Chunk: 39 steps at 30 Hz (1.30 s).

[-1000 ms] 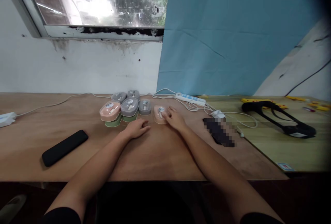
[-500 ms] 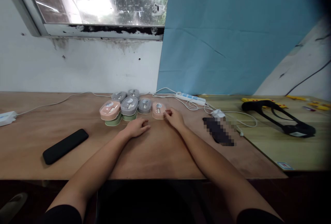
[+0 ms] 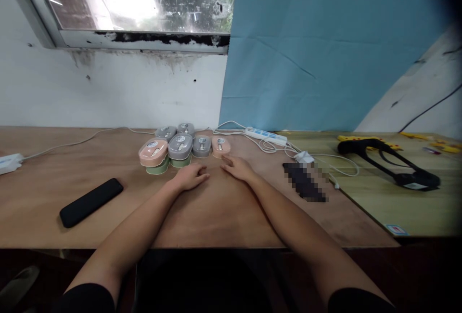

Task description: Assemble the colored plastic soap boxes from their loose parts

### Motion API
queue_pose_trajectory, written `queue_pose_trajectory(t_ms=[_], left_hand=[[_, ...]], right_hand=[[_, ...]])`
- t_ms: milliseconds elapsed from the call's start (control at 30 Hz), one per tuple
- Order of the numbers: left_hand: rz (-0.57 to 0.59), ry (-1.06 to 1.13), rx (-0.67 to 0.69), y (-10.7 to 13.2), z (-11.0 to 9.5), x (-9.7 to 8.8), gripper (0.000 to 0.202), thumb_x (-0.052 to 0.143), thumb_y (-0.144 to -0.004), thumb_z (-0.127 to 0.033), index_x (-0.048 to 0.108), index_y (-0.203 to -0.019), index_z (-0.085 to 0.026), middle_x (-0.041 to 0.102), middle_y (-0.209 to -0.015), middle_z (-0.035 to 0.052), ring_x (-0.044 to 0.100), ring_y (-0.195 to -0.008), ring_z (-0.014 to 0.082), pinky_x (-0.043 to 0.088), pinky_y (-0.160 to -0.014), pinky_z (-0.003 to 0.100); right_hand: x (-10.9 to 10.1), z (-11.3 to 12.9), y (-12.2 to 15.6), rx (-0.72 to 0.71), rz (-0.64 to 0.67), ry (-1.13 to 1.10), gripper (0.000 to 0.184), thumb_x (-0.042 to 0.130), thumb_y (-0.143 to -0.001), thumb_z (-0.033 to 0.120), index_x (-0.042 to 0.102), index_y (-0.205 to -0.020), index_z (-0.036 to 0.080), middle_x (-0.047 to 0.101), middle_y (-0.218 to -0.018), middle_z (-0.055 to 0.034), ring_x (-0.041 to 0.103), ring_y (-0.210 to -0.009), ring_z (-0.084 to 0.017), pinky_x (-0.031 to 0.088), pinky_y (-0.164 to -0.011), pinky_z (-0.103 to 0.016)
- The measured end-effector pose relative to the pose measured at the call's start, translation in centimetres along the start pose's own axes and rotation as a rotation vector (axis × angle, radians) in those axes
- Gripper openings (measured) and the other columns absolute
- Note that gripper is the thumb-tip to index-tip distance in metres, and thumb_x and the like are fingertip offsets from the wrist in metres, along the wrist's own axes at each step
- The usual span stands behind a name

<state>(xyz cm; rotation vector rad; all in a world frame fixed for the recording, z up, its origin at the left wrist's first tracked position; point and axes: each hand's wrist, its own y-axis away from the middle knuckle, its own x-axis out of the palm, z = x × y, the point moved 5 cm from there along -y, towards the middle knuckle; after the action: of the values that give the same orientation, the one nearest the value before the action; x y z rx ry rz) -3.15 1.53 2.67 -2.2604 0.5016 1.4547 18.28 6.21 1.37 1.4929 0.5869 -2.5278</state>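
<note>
My left hand [image 3: 189,176] rests on the table in front of the boxes, its fingers loosely stretched and nothing in it. Just in front of a small pink lidded box [image 3: 221,147] lies my right hand [image 3: 236,167], fingers extended and holding nothing. Whether a fingertip touches that box I cannot tell. A small grey lidded box [image 3: 201,146] stands directly left of the pink one. Farther left, a larger pink box [image 3: 153,152] and a grey box [image 3: 180,147] each sit on a green box [image 3: 158,166]. Behind them stand two more grey boxes [image 3: 186,129].
A black phone-like slab [image 3: 91,202] lies at left on the brown table. White cables and a power strip [image 3: 266,136] run along the back right. A pixelated dark object [image 3: 305,182] lies right of my arm. On the neighbouring table is a black frame-like strap [image 3: 390,163].
The small pink box has shifted back, now level with the small grey box. My right hand has moved from its right side to its front, fingers straighter. My left hand stays put.
</note>
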Motion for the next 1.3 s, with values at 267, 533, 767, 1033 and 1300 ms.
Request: queue_pose_trajectory(t_ms=[267, 533, 767, 1033, 1300], left_hand=[[-0.016, -0.013, 0.021, -0.1, 0.0, 0.1, 0.052, 0.046, -0.087, -0.055, 0.059, -0.123, -0.020, 0.067, -0.107, 0.0083, 0.062, -0.098, 0.0251, 0.046, -0.079, 0.032], [0.001, -0.020, 0.016, 0.0, 0.2, 0.2, 0.054, 0.043, -0.088, -0.056, 0.057, -0.124, -0.020, 0.066, -0.107, 0.0086, 0.061, -0.097, 0.0245, 0.046, -0.080, 0.031], [-0.053, -0.082, 0.035, 0.2, -0.1, 0.1, 0.060, 0.046, -0.087, -0.055, 0.045, -0.135, -0.020, 0.050, -0.131, 0.0122, 0.057, -0.111, 0.0257, 0.045, -0.093, 0.034], [0.008, -0.210, 0.065, 0.3, -0.4, 0.4, 0.046, 0.041, -0.088, -0.055, 0.058, -0.116, -0.024, 0.054, -0.124, 0.0088, 0.060, -0.104, 0.0256, 0.049, -0.087, 0.035], [0.001, -0.211, 0.091, 0.3, -0.4, 0.4, 0.046, 0.043, -0.088, -0.055, 0.059, -0.117, -0.023, 0.054, -0.124, 0.0088, 0.061, -0.102, 0.0254, 0.049, -0.085, 0.035]], right_hand=[[0.1, -0.1, 0.3, 0.000, 0.070, -0.018, 0.038, 0.058, -0.085, 0.045, 0.067, -0.114, 0.023, 0.069, -0.114, -0.0072, 0.066, -0.098, -0.023, 0.048, -0.083, -0.032], [-0.1, 0.6, 0.5, -0.018, 0.076, -0.005, 0.033, 0.058, -0.085, 0.043, 0.069, -0.110, 0.024, 0.070, -0.110, -0.0063, 0.065, -0.092, -0.021, 0.047, -0.079, -0.029], [-0.7, 1.7, 0.8, -0.042, -0.018, 0.048, 0.042, 0.056, -0.087, 0.040, 0.060, -0.125, 0.022, 0.072, -0.101, -0.0063, 0.065, -0.085, -0.019, 0.046, -0.077, -0.029], [0.3, 2.7, 0.6, -0.145, 0.071, 0.098, 0.027, 0.053, -0.089, 0.037, 0.069, -0.106, 0.023, 0.072, -0.105, -0.0042, 0.065, -0.091, -0.019, 0.046, -0.079, -0.029], [0.3, 2.8, 0.7, -0.136, 0.083, 0.085, 0.025, 0.054, -0.088, 0.036, 0.071, -0.103, 0.023, 0.072, -0.102, -0.0041, 0.065, -0.090, -0.020, 0.047, -0.079, -0.029]])
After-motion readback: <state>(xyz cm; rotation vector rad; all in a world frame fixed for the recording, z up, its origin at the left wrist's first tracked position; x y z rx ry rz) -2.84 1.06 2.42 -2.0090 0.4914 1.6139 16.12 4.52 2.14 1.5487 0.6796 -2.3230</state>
